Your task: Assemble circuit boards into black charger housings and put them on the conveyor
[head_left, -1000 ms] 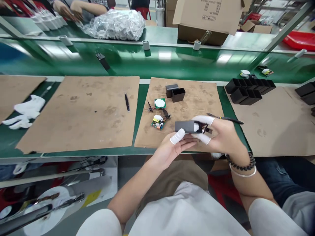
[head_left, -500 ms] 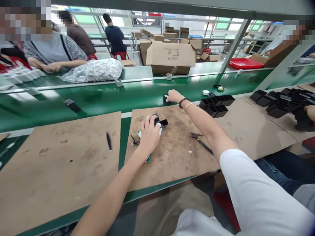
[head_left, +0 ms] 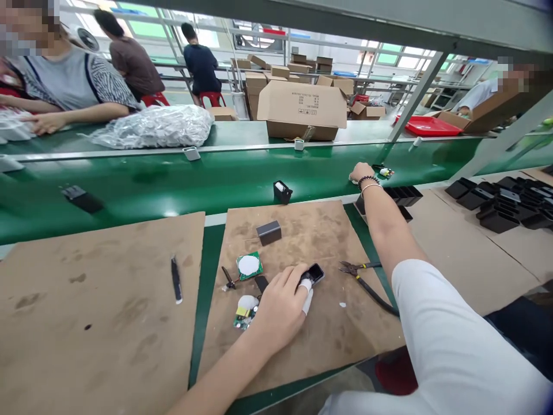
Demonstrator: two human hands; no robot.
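My left hand (head_left: pixel 283 302), with a white covering on a finger, is closed around a black casing (head_left: pixel 317 272) low over the cardboard mat; the casing's open end faces away. Beside that hand lie a green circuit board with a white disc (head_left: pixel 249 265) and a second circuit board with yellow and white parts (head_left: pixel 245 313). Another black casing (head_left: pixel 268 232) rests further up the mat. Across the green belt stretches my right hand (head_left: pixel 362 172), its fingers curled downward. What they hold is hidden; a small circuit board (head_left: pixel 386 172) lies just to the right.
Cutting pliers (head_left: pixel 365 282) lie on the mat's right side. A black box with a white insert (head_left: pixel 283 192) stands on the belt (head_left: pixel 207 190). Rows of black casings (head_left: pixel 496 202) sit at right, tweezers (head_left: pixel 176 279) on the left mat. Co-workers sit across the belt.
My right hand has left the black box on the belt and moved right. My left hand has shifted right and nearer with one casing, leaving another casing and the circuit boards uncovered.
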